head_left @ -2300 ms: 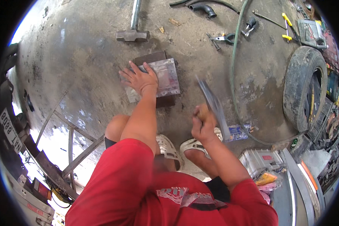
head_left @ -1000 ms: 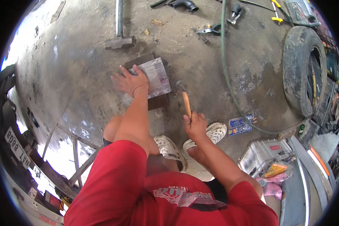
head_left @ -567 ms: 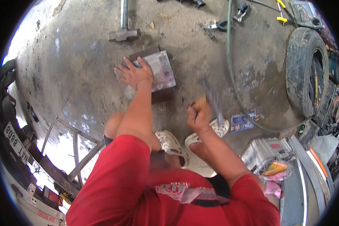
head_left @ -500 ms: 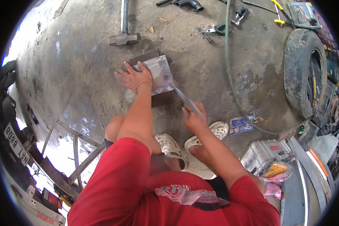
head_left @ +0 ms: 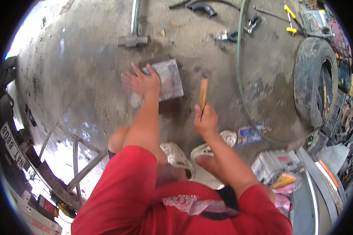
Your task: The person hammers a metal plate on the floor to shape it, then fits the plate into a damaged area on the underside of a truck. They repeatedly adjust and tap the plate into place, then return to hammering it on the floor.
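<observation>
My left hand [head_left: 143, 83] lies with fingers spread on a greyish, squarish piece of sheet metal [head_left: 173, 80], pressing its left part. Under the sheet is a dark brown flat block or plate [head_left: 172, 105], whose edges show above and below it. My right hand [head_left: 206, 119] is closed round the wooden handle of a hammer [head_left: 203, 92]. The hammer is raised to the right of the sheet, apart from it; its dark head is blurred against the floor.
A sledgehammer [head_left: 134, 40] lies beyond the sheet. Pliers [head_left: 227, 37], a green hose [head_left: 239, 62] and a yellow-handled tool [head_left: 289, 19] are farther right. A tyre [head_left: 315, 80] stands at the right, a grey case [head_left: 276, 164] nearer. A metal frame [head_left: 76, 156] is at the left.
My right hand has swung the hammer up and away from the sheet, where its blurred end was before. My left hand stays spread on the sheet. The whole view has shifted slightly.
</observation>
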Demonstrator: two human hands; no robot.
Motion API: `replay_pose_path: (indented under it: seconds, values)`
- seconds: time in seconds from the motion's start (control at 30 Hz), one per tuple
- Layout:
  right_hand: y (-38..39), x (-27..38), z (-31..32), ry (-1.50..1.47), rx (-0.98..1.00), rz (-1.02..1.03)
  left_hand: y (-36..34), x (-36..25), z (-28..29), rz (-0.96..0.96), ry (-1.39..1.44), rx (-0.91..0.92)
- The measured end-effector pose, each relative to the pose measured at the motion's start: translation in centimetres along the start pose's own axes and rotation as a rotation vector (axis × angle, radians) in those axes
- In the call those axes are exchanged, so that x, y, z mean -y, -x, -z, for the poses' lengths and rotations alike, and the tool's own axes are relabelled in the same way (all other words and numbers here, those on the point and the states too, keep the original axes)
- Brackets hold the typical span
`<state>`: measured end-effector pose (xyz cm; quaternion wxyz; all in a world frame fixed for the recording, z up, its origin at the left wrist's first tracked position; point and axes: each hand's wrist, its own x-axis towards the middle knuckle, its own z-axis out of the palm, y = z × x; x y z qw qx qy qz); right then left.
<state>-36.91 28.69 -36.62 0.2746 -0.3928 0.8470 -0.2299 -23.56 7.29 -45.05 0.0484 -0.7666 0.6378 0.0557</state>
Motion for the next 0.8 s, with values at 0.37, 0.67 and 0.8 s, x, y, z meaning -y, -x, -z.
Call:
replay_pose_path:
  seconds: [0.37,0.67,0.8]
  values:
    - [-1.0,1.7,-0.2,-0.061,-0.026,0.082,-1.6,-1.3,0.6,-0.027,0.036,-0.031]
    - [-0.4,3.2,0.3,-0.001,0.101,-0.076,-0.5,0.7,-0.3,-0.131,-0.011,-0.015]
    - [0.6,-1.0,-3.9,0.122,0.100,0.039,-1.0,0.0,-0.2,-0.163,-0.047,0.003]
